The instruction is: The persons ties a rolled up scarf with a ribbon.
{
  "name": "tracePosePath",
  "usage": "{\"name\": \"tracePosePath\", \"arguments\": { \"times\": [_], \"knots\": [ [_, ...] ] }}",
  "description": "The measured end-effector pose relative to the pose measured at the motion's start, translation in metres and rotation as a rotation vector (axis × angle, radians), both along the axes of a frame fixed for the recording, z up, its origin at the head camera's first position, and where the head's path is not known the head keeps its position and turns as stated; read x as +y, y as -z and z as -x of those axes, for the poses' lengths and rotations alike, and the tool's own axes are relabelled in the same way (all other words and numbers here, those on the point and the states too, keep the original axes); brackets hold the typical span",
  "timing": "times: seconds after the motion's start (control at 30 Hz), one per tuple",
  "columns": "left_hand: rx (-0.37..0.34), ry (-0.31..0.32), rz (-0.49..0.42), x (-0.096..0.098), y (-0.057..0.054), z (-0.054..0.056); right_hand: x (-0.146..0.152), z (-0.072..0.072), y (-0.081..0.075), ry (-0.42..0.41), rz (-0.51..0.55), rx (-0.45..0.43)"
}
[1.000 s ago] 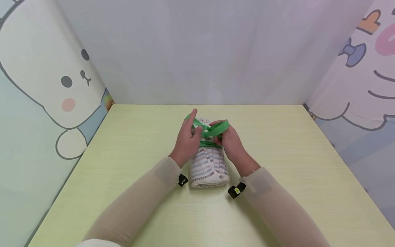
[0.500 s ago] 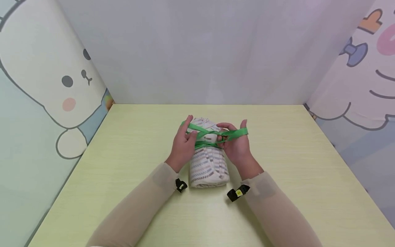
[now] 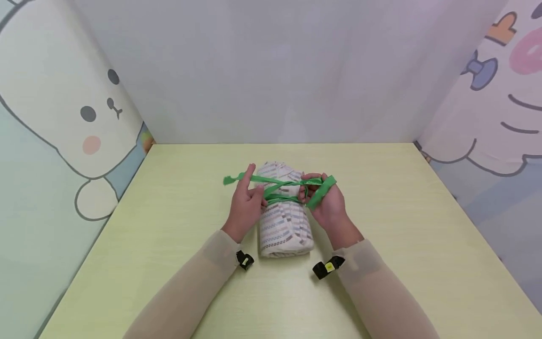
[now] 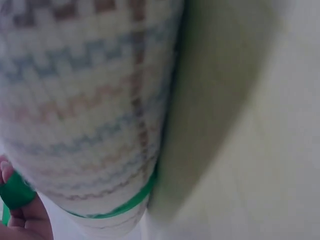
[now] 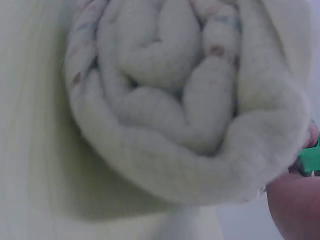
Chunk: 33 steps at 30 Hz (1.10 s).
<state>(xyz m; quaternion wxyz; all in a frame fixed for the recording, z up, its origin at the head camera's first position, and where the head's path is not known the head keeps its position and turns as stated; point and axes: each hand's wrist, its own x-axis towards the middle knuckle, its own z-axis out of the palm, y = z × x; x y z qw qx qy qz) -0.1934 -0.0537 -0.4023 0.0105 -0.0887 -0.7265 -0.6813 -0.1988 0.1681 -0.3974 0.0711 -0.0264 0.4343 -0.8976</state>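
In the head view a rolled cloth bundle [image 3: 284, 228], white with striped pattern, lies lengthwise on the table. A green ribbon [image 3: 282, 198] goes round its upper part, and its ends cross above the roll. My left hand [image 3: 244, 207], on the left, holds one end, its index finger extended; a short tail sticks out beyond that finger. To the right, my right hand [image 3: 330, 205] pinches the other end, which folds over the fingers and hangs down. The left wrist view shows the patterned side of the roll [image 4: 85, 100]; the right wrist view shows its coiled end [image 5: 165, 100].
The pale yellow tabletop [image 3: 178, 188] extends round the roll on all sides. A grey-white curtain [image 3: 271, 70] stands behind it. Cartoon-printed panels flank the table, one on the left [image 3: 51, 94] and one on the right [image 3: 487, 108].
My left hand has shifted left and down, my right hand right and down. The ribbon between them has drawn out straighter, and a tail now shows left of my left hand. The roll stays put.
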Motion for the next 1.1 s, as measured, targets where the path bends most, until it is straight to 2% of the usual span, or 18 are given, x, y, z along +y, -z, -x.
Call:
{"name": "tracePosePath", "arguments": {
  "times": [0.17,0.27,0.47,0.63,0.77,0.87,1.0,1.1],
  "knots": [
    [-0.024,0.006,0.021,-0.001,0.004,0.0,0.001,-0.003,0.002,0.084,-0.161,-0.091],
    [-0.008,0.001,0.042,0.0,0.006,0.001,0.004,-0.005,0.003,0.107,-0.199,-0.135],
    [0.015,-0.072,0.103,-0.002,0.01,0.003,0.011,-0.006,0.007,0.114,-0.215,-0.133],
    [0.005,-0.104,0.131,-0.01,0.015,0.005,0.021,-0.006,0.009,0.154,-0.37,-0.147],
    [-0.024,-0.095,0.15,-0.02,0.016,0.005,0.032,-0.003,0.009,0.153,-0.509,-0.175],
    [-0.045,-0.08,0.183,-0.03,0.016,0.005,0.043,-0.003,0.009,0.138,-0.573,-0.171],
    [-0.064,-0.052,0.271,-0.044,0.013,0.002,0.057,-0.003,0.01,0.116,-0.644,-0.174],
    [-0.093,-0.029,0.367,-0.055,0.009,0.0,0.065,-0.002,0.01,0.09,-0.76,-0.184]
  ]
}}
